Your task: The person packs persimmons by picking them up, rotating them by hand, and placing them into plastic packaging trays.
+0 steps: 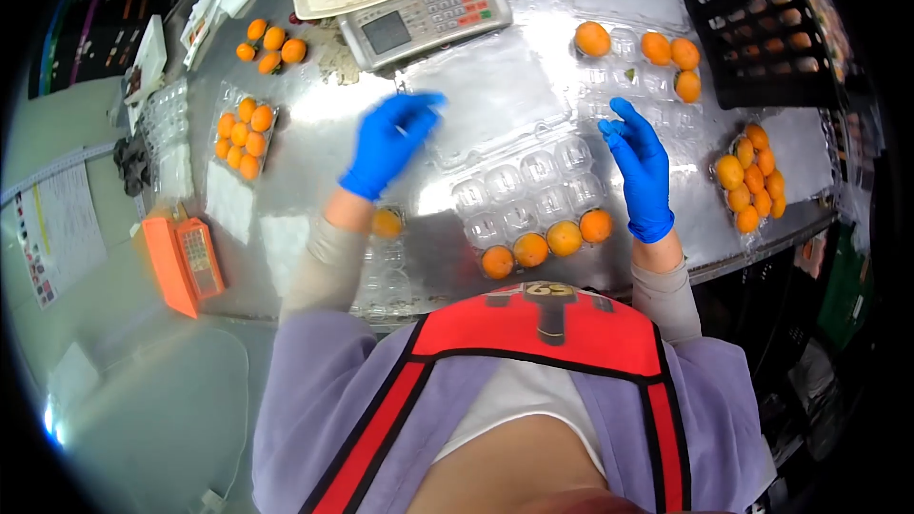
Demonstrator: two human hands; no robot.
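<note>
An opened clear plastic clamshell tray (522,192) lies in front of me, its lid (495,95) folded back. Several oranges (530,249) sit in the row of cups nearest my body; the other cups hold none. My left hand (386,145), in a blue glove, is over the table left of the lid, somewhat blurred, fingers stretched to the right with nothing visible in them. Right of the tray hovers my right hand (638,169), also blue-gloved, thumb and fingers apart and holding nothing I can see. A second clear tray (624,81) beyond it carries several oranges (657,48).
A digital scale (424,14) stands at the back. Filled packs of oranges lie at left (246,138) and right (752,181). Loose oranges (273,38) rest at the far left. A black crate (733,29) is at the back right; an orange device (181,262) sits at the left edge.
</note>
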